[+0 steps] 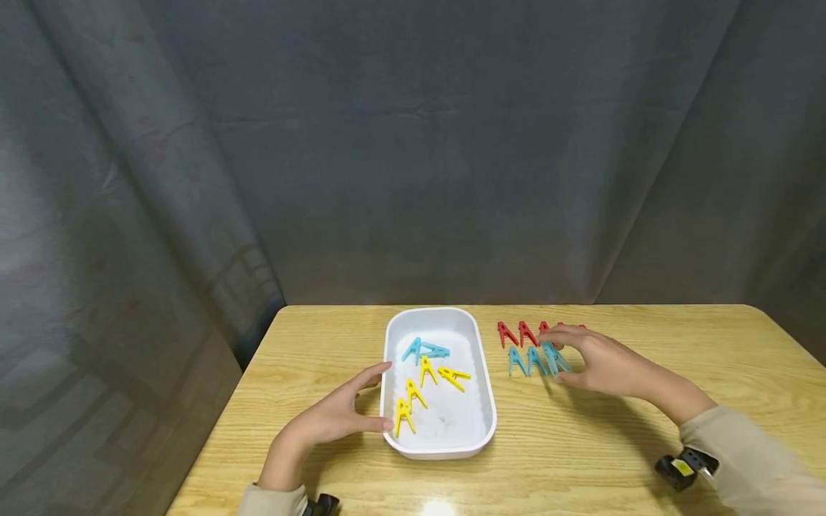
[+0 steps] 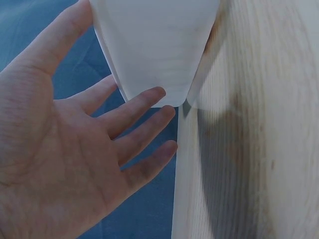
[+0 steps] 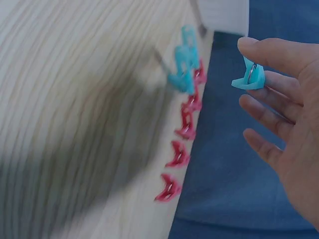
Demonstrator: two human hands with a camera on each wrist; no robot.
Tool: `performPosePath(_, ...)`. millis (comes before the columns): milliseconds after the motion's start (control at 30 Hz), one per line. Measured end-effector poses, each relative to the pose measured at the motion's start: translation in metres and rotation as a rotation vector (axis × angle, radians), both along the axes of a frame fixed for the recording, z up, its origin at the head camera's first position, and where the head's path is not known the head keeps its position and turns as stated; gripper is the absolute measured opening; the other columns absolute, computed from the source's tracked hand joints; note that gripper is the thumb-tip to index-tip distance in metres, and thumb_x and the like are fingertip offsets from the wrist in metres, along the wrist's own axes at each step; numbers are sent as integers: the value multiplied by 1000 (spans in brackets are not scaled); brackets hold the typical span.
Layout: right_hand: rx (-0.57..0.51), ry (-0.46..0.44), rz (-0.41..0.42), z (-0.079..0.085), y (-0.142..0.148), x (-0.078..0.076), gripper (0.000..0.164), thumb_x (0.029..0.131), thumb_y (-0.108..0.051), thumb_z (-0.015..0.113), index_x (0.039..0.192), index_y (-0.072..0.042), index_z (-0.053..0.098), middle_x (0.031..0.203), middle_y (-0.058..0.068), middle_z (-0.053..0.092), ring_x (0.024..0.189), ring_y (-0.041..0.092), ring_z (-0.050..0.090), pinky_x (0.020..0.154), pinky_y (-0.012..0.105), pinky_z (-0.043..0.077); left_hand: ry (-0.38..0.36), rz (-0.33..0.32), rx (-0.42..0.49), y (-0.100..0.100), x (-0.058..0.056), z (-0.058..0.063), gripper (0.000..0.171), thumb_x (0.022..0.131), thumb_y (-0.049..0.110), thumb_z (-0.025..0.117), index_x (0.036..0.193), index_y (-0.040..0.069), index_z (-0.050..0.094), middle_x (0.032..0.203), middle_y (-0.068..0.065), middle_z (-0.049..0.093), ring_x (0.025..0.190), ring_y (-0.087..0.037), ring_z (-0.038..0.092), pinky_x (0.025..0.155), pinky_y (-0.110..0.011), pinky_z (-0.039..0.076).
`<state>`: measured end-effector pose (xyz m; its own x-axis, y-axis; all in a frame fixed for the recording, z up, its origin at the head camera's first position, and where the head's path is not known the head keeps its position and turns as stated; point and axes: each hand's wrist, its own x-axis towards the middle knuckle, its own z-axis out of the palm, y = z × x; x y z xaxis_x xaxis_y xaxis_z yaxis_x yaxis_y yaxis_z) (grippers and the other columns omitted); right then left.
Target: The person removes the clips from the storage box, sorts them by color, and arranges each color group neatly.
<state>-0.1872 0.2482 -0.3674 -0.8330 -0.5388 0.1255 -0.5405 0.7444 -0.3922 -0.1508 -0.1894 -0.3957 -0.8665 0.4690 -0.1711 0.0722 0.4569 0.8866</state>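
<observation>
A white tray (image 1: pixel 461 433) stands on the table. In it lie two blue clothespins (image 1: pixel 435 350) and several yellow clothespins (image 1: pixel 414 393). My left hand (image 1: pixel 332 414) rests at the tray's left side, thumb and index finger against the rim; in the left wrist view its fingers are loosely spread. To the right of the tray, my right hand (image 1: pixel 600 362) pinches a blue clothespin (image 3: pixel 255 74) between thumb and fingertips, held above the table. Near it are a row of blue clothespins (image 1: pixel 516 361) and, behind them, a row of red clothespins (image 1: pixel 507 335), partly hidden by the hand.
The wooden table (image 1: pixel 310 344) ends at a dark grey curtain (image 1: pixel 426 158) behind it. More curtain hangs along the left side. Each wrist wears a small black camera, such as the right wrist camera (image 1: pixel 685 469).
</observation>
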Motion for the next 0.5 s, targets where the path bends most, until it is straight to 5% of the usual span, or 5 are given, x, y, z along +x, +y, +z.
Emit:
performPosePath(200, -27, -35, -34, -13, 14, -6, 61, 79, -14, 84, 133, 1, 59, 134, 27, 55, 123, 49, 49, 95, 65, 42, -9, -2, 0, 1, -1, 0, 90, 82, 24, 83, 155, 16, 32, 153, -19, 36, 141, -39, 30, 108, -67, 25)
performPosePath(500, -60, -45, -28, -34, 16, -16, 58, 79, -14, 84, 129, 4, 60, 125, 20, 61, 100, 26, 59, 81, 47, 52, -13, -7, 1, 0, 0, 1, 90, 82, 26, 83, 155, 16, 31, 154, -18, 35, 142, -39, 30, 108, -67, 26)
